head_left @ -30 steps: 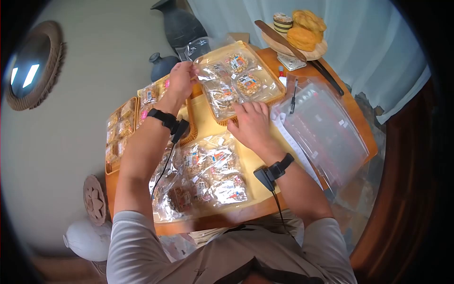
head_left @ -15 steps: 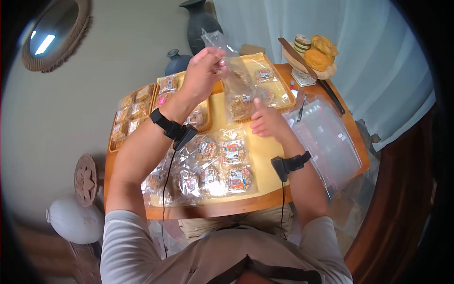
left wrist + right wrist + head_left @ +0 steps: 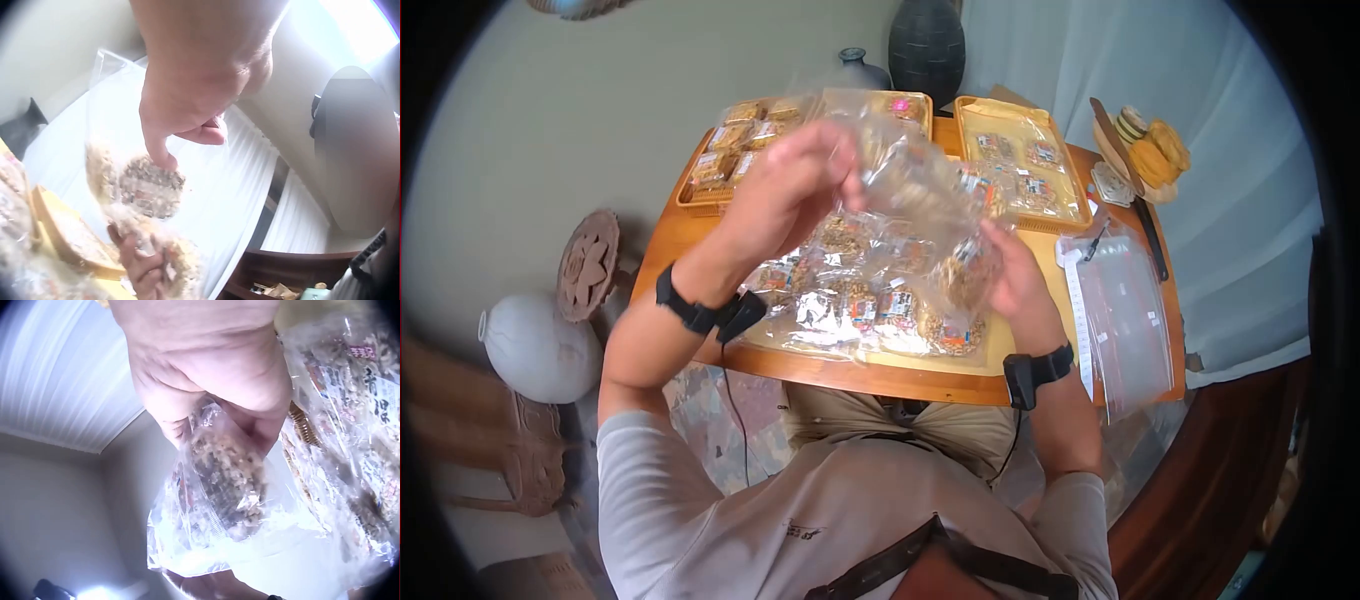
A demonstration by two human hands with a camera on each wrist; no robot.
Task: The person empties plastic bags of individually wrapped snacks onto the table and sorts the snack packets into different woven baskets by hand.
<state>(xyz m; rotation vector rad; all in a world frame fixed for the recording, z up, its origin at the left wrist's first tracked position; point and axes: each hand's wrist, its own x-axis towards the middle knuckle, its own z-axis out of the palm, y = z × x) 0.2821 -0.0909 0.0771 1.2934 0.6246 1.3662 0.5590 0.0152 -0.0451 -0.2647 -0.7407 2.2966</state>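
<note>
A clear plastic bag [image 3: 910, 185] of round puffed-grain cakes hangs between both hands above the table. At its upper left, my left hand [image 3: 795, 190] pinches the bag's open-looking end. My right hand [image 3: 1018, 275] grips the bag's lower right end, with fingers and thumb closed around a cake [image 3: 228, 481] inside. The left wrist view shows another grain cake [image 3: 153, 187] through the film, below the left fingers. Beneath the bag, several more wrapped cakes [image 3: 860, 305] lie in shiny plastic on the table's yellow sheet.
Wicker trays stand along the back: a left tray [image 3: 698, 203] with wrapped squares, and a right tray [image 3: 1055, 222] with several wrapped cakes. Flat clear bags [image 3: 1135, 320], a pen and a white tape lie at right. A bread stand [image 3: 1112, 185] is at the back right.
Both hands have brought the bag up from the right tray and back over the table's middle. The right hand, loose half a second ago, now grips its lower end. The head view has shifted.
</note>
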